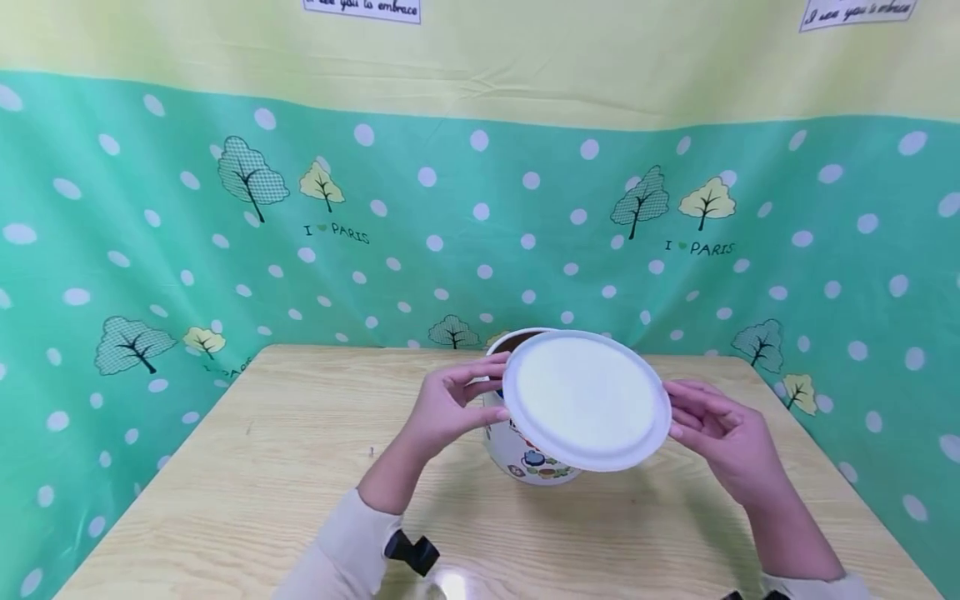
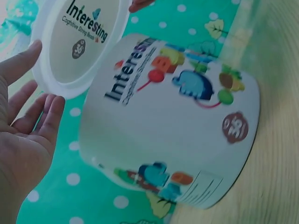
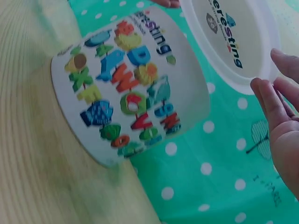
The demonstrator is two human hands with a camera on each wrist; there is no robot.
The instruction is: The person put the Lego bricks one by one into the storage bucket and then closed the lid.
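A round white lid is held tilted in the air by both hands, its blank face toward the head camera. Its other face, printed "Interesting", shows in the left wrist view. At the left rim my left hand pinches it between thumb and fingers. My right hand pinches the opposite rim. Just behind and partly covered by the lid stands a white bucket with its top open. Colourful letters and pictures cover the bucket's wall in the right wrist view. The lid hides most of its mouth.
The bucket stands on a light wooden table. A green and yellow cloth with white dots and trees hangs behind the table and along its sides. Dark straps show at both sleeves.
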